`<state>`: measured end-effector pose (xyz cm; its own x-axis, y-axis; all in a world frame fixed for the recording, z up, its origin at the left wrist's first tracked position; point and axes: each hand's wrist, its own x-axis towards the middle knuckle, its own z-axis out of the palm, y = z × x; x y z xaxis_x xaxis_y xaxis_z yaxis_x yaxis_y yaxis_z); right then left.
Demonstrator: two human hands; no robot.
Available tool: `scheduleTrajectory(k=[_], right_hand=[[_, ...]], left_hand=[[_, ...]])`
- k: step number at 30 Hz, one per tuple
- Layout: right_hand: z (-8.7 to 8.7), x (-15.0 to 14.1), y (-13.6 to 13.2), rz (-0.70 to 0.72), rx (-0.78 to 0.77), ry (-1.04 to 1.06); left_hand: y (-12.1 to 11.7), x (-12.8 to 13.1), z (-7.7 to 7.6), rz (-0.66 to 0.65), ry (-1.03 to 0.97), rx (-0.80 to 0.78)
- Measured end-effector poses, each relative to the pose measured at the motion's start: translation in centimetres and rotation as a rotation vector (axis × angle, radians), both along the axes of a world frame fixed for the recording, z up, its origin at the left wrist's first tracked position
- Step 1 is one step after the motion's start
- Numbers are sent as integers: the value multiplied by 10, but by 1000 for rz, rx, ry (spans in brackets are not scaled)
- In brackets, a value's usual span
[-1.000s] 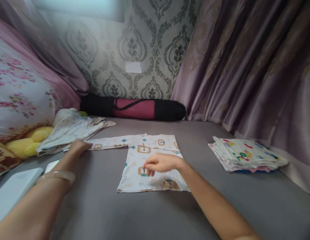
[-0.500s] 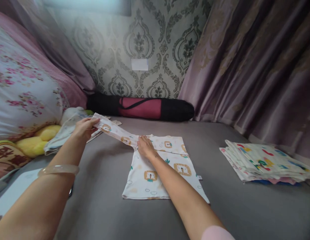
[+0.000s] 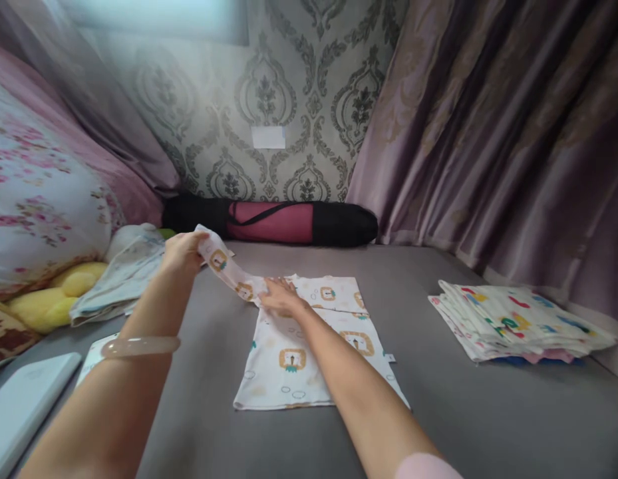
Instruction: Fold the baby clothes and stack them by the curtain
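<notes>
A small white shirt (image 3: pixel 269 382) printed with lion faces lies flat on the grey bed surface (image 3: pixel 199 426), its right sleeve laid across its upper part. My left hand (image 3: pixel 185 251) pinches the cuff of the other sleeve (image 3: pixel 223 265) and holds it raised, so the sleeve slopes down to the shoulder. Pressed flat on the shirt at the base of that sleeve is my right hand (image 3: pixel 281 296), its fingers spread. A bangle (image 3: pixel 142 346) circles my left forearm.
A stack of folded printed clothes (image 3: pixel 521 322) lies to the right. Along the wall rests a long black and red bag (image 3: pixel 271 221). Folded cloth (image 3: pixel 122 276), a yellow plush toy (image 3: pixel 54 299), a floral pillow (image 3: pixel 44 199) and a white device (image 3: pixel 32 406) are at the left.
My left hand has drawn the raised cuff inward to the right, and the sleeve now bends more. My right hand stays at the sleeve's base. The whole view has shifted slightly.
</notes>
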<state>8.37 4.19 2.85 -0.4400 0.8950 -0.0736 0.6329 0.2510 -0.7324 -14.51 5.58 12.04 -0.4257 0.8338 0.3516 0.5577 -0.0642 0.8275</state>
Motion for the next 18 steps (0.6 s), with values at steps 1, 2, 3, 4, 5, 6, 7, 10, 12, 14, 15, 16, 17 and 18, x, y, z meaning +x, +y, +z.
scheduleTrajectory(k=[1,2,3,4,5,6,7,10,12,14,15,16,17,18], right_hand=[[4,6,2,-52,-50,116],[8,13,4,-113,-88,213],[11,23,5,-167,-117,277],[14,35,6,-198,-139,299],[16,49,6,-211,-172,321],[17,64,5,-222,-230,384],[18,81,5,-236,-311,482],[18,130,4,-324,-579,875],[15,154,5,-412,-676,1035],[10,168,6,-464,-715,1093],[7,171,7,-473,-732,1106],[4,172,7,-476,-743,1118],[2,172,7,-481,-748,1128],[0,171,8,-485,-753,1134]], left_hand=[[1,17,4,37,-86,5],[2,37,8,63,-157,12],[2,60,12,74,-309,43],[1,84,16,33,-423,66],[-1,109,20,-14,-446,80],[-3,133,23,-56,-457,84],[-7,153,25,-145,-470,89],[-18,189,18,-448,-440,82],[-26,188,1,-380,-348,64],[-33,175,-25,-163,-204,-10],[-37,168,-40,-72,-120,-80],[-41,160,-54,-15,-49,-165],[-44,155,-68,10,28,-239],[-48,151,-81,19,100,-305]])
